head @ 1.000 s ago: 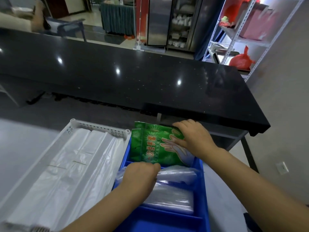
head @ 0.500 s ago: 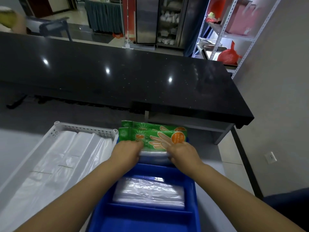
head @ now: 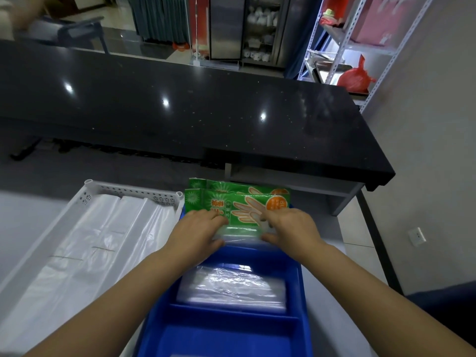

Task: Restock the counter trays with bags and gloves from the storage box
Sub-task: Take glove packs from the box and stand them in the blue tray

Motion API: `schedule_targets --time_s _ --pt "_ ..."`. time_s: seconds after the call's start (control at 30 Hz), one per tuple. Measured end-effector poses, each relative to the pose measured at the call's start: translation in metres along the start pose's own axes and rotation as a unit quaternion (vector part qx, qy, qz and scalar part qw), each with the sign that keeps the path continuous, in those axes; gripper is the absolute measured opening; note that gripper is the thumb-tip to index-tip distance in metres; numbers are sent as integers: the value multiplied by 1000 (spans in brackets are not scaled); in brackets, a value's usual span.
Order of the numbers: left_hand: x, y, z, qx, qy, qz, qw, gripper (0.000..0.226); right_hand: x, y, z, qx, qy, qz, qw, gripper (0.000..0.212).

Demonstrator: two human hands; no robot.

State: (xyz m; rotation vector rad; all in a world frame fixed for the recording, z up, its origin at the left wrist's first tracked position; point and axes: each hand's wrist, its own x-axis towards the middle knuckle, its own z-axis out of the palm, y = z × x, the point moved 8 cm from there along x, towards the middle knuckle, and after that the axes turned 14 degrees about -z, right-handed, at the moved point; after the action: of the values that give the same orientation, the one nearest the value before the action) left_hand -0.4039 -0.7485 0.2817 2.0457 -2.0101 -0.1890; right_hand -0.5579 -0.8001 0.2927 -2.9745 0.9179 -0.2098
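A blue divided tray (head: 300, 284) lies in front of me. Two green glove packs (head: 242, 202) stand upright in its far compartment. My left hand (head: 198, 233) and my right hand (head: 291, 228) both press on a clear plastic packet (head: 239, 231) that lies against the front green pack. Another clear packet of gloves (head: 231, 287) fills the middle compartment. The near compartment shows bare blue. To the left, a white perforated tray (head: 134, 191) holds folded white plastic bags (head: 90, 248).
A long black counter (head: 180, 112) runs across behind the trays, with a lower shelf under its right end. A metal rack (head: 342, 47) with a red bag (head: 354, 77) stands at the back right. A grey wall with a socket (head: 416, 236) is on the right.
A second green glove pack now stands in the far compartment. Both hands have come together low on the packs, over the clear packet. My view has shifted slightly.
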Motion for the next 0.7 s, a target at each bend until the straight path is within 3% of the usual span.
schedule_targets --time_s 0.1,0.17,0.3,0.4,0.5,0.6,0.7 --pt "0 6 1 16 13 7 1000 28 -1 -3 6 16 -13 10 1000 36" --pt "3 8 0 35 29 5 999 21 -1 -7 12 5 -20 1 1000 42" --pt "9 2 -3 30 35 -21 999 31 0 -9 1 10 42 2 999 44" --pt "6 -6 -9 18 42 -47 998 39 3 -10 -3 -14 49 -12 999 33" --pt "1 -9 -15 -15 53 -52 997 25 6 -10 -10 -3 91 -10 996 9" --pt "-2 -9 -25 -43 81 -38 995 10 7 -12 -19 21 129 -5 991 9" --pt "-6 -13 -29 -81 81 -40 993 8 3 -16 -17 42 106 -19 993 9"
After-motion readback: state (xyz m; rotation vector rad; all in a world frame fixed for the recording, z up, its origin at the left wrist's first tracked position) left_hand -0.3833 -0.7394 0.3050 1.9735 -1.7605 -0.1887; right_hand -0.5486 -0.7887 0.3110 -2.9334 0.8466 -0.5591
